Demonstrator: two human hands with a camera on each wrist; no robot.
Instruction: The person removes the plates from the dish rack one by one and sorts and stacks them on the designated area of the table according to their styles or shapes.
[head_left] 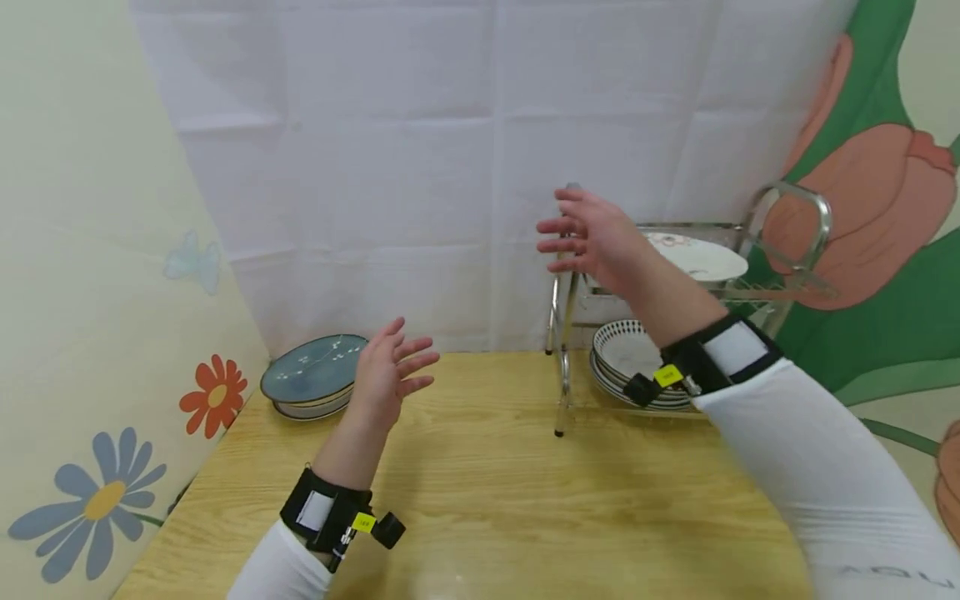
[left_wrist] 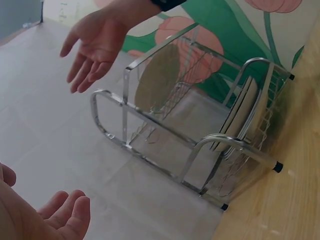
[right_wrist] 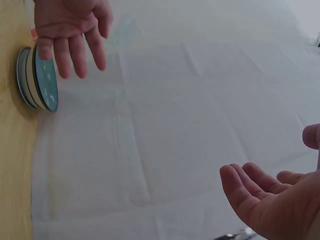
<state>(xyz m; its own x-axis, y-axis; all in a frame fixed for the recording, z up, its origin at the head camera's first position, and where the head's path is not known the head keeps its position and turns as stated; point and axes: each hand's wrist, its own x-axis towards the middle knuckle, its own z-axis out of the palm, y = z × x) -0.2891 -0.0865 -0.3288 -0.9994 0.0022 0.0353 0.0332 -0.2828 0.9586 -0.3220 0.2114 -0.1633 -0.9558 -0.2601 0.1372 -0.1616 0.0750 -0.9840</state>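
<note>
My left hand [head_left: 387, 372] is in the air beside a stack of plates topped by a blue oval plate [head_left: 315, 369], its fingers spread and holding nothing. Higher up on the right, my right hand [head_left: 596, 237] hovers by the left end of a two-tier metal dish rack [head_left: 564, 367], fingers relaxed and nothing in them. A white oval plate with a floral pattern [head_left: 697, 257] lies on the rack's upper tier, partly behind the right forearm. On the lower tier sit several stacked dishes with a black-patterned rim [head_left: 618, 350]. The left wrist view shows the rack [left_wrist: 165, 125] from the side.
Everything stands on a wooden table [head_left: 480, 475]. Behind it hangs a white cloth [head_left: 390, 183]. Painted flowers cover the wall [head_left: 97, 317] at the left and right.
</note>
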